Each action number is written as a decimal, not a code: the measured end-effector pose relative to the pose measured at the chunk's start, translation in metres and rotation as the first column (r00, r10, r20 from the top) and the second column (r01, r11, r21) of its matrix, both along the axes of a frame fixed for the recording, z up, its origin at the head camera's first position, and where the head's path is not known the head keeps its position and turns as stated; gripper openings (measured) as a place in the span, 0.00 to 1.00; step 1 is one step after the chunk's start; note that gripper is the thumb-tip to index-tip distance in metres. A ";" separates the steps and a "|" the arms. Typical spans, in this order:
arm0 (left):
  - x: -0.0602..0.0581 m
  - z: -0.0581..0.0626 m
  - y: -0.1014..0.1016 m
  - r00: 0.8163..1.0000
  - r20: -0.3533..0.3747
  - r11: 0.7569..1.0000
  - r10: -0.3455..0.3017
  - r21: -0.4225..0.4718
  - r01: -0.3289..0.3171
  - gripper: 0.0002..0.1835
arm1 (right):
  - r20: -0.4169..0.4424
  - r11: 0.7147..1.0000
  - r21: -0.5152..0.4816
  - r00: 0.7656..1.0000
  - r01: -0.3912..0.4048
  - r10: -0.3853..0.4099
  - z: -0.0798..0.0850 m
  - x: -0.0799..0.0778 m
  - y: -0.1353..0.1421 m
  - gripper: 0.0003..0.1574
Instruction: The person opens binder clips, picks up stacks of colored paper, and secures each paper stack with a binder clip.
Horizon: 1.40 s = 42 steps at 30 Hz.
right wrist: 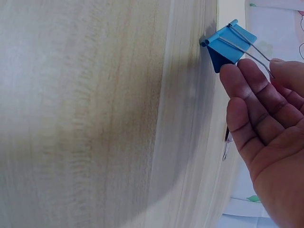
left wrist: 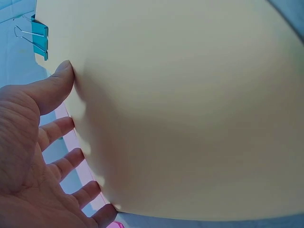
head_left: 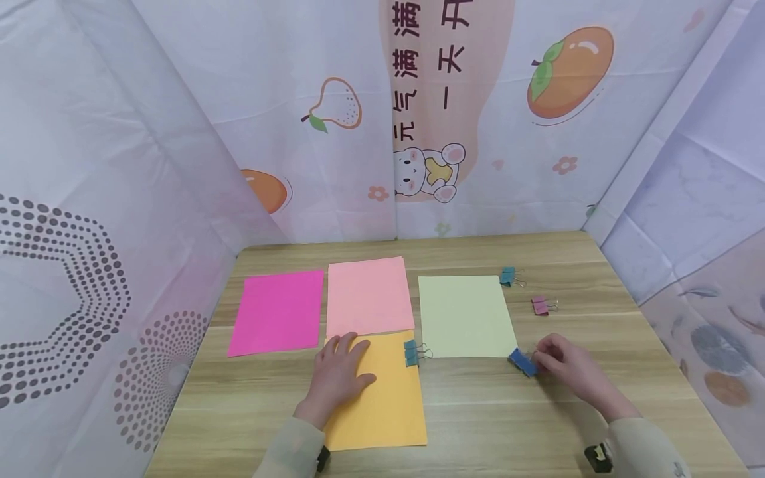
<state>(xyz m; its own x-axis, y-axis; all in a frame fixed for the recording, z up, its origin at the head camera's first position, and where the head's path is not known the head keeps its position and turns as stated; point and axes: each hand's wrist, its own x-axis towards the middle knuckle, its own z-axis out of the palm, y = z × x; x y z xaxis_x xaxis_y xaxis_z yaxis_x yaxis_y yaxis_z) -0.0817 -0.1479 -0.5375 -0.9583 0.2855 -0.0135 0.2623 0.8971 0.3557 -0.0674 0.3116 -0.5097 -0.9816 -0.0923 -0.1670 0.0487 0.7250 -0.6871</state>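
Note:
My left hand (head_left: pixel 339 372) lies with spread fingers on the orange paper (head_left: pixel 388 405), its fingertips along the far left part of the sheet. A teal binder clip (head_left: pixel 411 353) sits on that sheet's upper right edge, its wire handles pointing right. My right hand (head_left: pixel 574 372) pinches a blue binder clip (head_left: pixel 522 362) by its wire handles, thumb against fingers. In the right wrist view the blue clip's (right wrist: pixel 232 43) body points away from the fingertips. In the head view it overlaps the lower right corner of the pale green paper (head_left: pixel 466 315).
A magenta sheet (head_left: pixel 277 312) and a pink sheet (head_left: pixel 369 295) lie at the left and middle back of the wooden table (head_left: pixel 478 411). Another teal binder clip (head_left: pixel 507 276) and a dark pink one (head_left: pixel 540 305) lie right of the green sheet. Printed curtains (head_left: pixel 335 186) stand behind.

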 end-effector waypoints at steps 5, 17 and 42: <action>0.000 0.000 0.000 1.000 0.002 1.000 0.001 0.002 -0.001 0.33 | 0.003 1.000 -0.019 1.000 0.016 -0.016 -0.001 0.001 0.002 0.09; 0.000 0.000 -0.001 1.000 0.003 1.000 -0.002 -0.002 0.002 0.32 | -0.016 0.997 -0.029 0.997 0.070 -0.070 -0.001 0.003 0.008 0.09; 0.000 -0.003 -0.001 1.000 0.009 1.000 -0.001 -0.014 0.001 0.33 | 0.082 0.980 -0.099 0.983 0.172 -0.165 -0.010 0.003 0.023 0.22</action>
